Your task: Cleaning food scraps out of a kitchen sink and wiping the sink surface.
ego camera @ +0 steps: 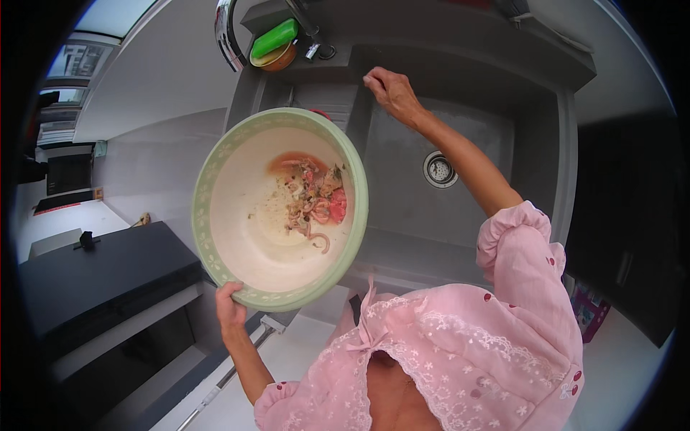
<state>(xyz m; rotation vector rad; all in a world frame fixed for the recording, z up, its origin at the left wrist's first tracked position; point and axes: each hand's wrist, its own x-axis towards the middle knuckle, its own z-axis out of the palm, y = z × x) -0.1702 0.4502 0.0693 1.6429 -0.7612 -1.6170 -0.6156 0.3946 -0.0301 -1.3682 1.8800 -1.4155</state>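
Observation:
My left hand (pixel 230 306) grips the near rim of a large basin (pixel 248 231) with a pale green patterned rim. The basin is tilted, and wet pink and brown food scraps (pixel 310 202) with reddish liquid lie towards its right side. They resemble offal, but I cannot tell exactly what they are. My right hand (pixel 391 89) hovers over the upper left part of a grey sink (pixel 399 210), its fingers curled and nothing visible in them. Below my right forearm sits a metal drain strainer (pixel 440 169).
A chrome faucet (pixel 226 37) curves beside a small bowl (pixel 279 60) holding a green object (pixel 275 37), at the sink's back left corner. A dark cabinet (pixel 113 275) stands at the left. Behind my left arm, a metal pole (pixel 229 374) leans diagonally near the floor.

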